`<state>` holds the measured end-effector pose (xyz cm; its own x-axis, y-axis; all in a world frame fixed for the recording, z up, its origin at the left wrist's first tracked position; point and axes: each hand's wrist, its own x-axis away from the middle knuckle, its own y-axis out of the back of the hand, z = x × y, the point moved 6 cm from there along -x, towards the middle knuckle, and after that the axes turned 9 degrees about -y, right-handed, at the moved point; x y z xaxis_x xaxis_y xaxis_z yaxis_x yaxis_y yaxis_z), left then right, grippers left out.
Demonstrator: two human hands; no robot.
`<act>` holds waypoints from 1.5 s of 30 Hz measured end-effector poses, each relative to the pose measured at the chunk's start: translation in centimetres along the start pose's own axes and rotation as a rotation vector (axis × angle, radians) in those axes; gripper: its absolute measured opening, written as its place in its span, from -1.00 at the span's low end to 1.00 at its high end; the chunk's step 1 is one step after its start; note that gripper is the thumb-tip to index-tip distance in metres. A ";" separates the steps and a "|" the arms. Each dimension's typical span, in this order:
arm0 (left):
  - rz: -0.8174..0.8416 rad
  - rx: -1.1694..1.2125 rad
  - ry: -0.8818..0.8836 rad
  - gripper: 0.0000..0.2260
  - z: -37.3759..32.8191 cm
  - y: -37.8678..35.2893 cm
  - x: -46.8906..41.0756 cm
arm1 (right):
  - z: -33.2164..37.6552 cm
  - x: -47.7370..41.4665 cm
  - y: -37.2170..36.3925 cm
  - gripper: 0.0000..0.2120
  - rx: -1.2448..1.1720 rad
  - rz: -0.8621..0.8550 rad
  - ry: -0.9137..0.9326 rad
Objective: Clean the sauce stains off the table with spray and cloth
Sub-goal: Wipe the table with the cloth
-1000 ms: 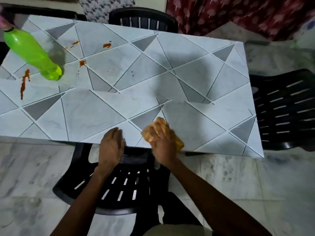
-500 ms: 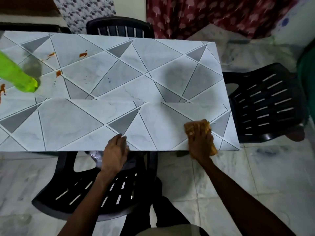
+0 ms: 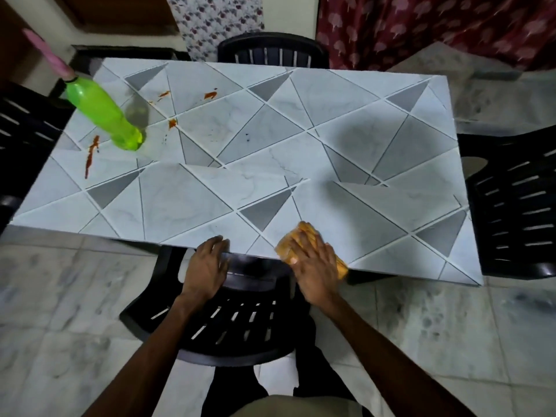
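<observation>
Our right hand (image 3: 316,263) lies flat, fingers spread, on the bunched orange cloth (image 3: 304,231) at the near edge of the desk (image 3: 270,164). Our left hand (image 3: 207,263) rests relaxed on that edge nearby, holding nothing. The green spray bottle (image 3: 102,115) stands well apart at the far left among the sauce stains (image 3: 91,155), its long axis running up to a pink top that points away from us.

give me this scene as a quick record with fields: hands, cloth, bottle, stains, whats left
left hand: rests on the near edge of the table, holds nothing
right hand: presses flat on the cloth
cloth: orange, bunched, on the table's near edge, right of the left hand
spray bottle: green with pink nozzle, on the table's far left, untouched
sauce stains: red streak left of the bottle's base, smaller spots to its right; none under the cloth
left: stains not yet wiped
</observation>
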<state>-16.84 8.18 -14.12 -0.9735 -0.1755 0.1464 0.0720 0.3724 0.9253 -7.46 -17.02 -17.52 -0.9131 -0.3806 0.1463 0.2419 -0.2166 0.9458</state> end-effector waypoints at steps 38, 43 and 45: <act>-0.027 0.374 -0.365 -0.62 20.1 10.1 -2.6 | 29.1 -3.0 -4.3 -0.69 -0.853 0.209 -0.529; -0.099 0.721 -0.436 -0.75 18.2 16.0 -4.5 | 30.8 -4.0 -0.9 -0.72 -1.845 0.393 -0.741; -0.043 0.745 -0.459 -0.71 17.7 17.4 -5.9 | 31.8 -4.7 -1.0 -0.62 -1.931 0.494 -0.776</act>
<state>-13.66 31.87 -5.08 -0.9748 0.1217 -0.1872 0.0291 0.9005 0.4340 -13.88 13.55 -9.94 -0.4796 -0.4371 0.7609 -0.0715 -0.8448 -0.5303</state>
